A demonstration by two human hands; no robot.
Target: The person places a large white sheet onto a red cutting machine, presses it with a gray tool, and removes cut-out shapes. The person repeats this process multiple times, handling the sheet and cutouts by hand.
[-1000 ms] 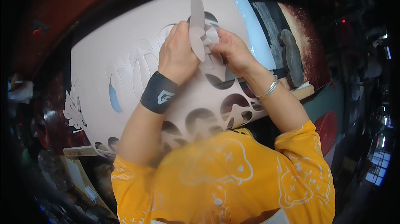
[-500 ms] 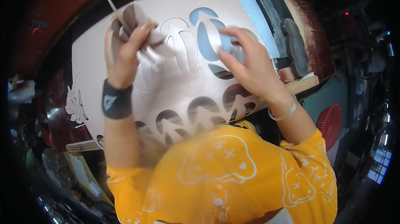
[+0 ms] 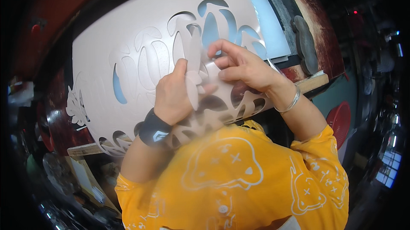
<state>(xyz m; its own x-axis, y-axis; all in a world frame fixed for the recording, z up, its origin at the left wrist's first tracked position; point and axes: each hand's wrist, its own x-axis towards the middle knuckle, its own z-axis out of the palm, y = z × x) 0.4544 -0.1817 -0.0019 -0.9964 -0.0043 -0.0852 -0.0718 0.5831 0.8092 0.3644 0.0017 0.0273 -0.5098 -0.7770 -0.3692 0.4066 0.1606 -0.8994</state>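
Observation:
A large pale pinkish-beige sheet [image 3: 102,33], cut through with rows of curved shapes, spreads before me. My left hand [image 3: 174,95], with a black wristband, is closed round several loose curved cut pieces [image 3: 194,54] of the same pale material. They stand up from the fist, and others fan out beside the thumb. My right hand [image 3: 245,67], a silvery bangle at its wrist, hovers just right of them. Its fingers are bent and apart, and I see nothing between them. Blue shows through several openings in the sheet beneath the hands.
A blue board [image 3: 267,20] lies under the sheet's right side. A dark, shoe-sole-shaped block [image 3: 305,46] lies further right. At the sheet's left edge sits a clump of pale scraps [image 3: 77,108]. A red basket [image 3: 339,121] stands low at the right.
My left hand has come down and right with the pieces, from the sheet's upper left to its middle. My right hand has shifted slightly left and down, its fingers more bent. Another blue opening shows at left.

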